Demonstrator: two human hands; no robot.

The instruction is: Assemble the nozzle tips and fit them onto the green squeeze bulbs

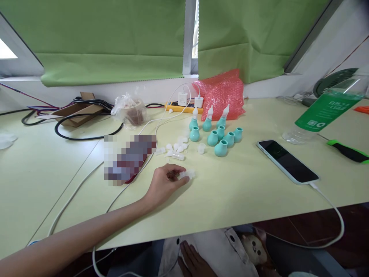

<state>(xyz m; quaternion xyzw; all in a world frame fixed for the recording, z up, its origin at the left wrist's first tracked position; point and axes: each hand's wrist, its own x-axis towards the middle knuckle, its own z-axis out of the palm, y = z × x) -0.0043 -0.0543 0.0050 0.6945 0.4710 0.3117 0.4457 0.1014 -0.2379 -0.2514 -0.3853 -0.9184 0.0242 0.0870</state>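
My left hand (pixel 170 180) reaches over the table with thumb and fingers pinched on a small translucent plastic piece (pixel 190 174). My right hand (pixel 194 259) lies flat over my lap, fingers stretched out and holding nothing. Just beyond my left hand lie several loose clear and white plastic tips (pixel 178 156). A small translucent cup-shaped piece (pixel 201 148) stands to their right. Several turquoise squeeze bulbs (pixel 221 148) with open necks are grouped farther right. Behind them, three turquoise bulbs with pointed translucent tips (pixel 210 112) stand upright.
A phone (pixel 285 159) is plugged into a white cable on the right, near a tilted green-labelled bottle (pixel 323 109). A pixelated item (pixel 129 159) lies left. Pink bubble wrap (pixel 221 94), a yellow power strip (pixel 170 107), wrapped tape (pixel 134 111) and a cardboard box (pixel 76 115) sit behind.
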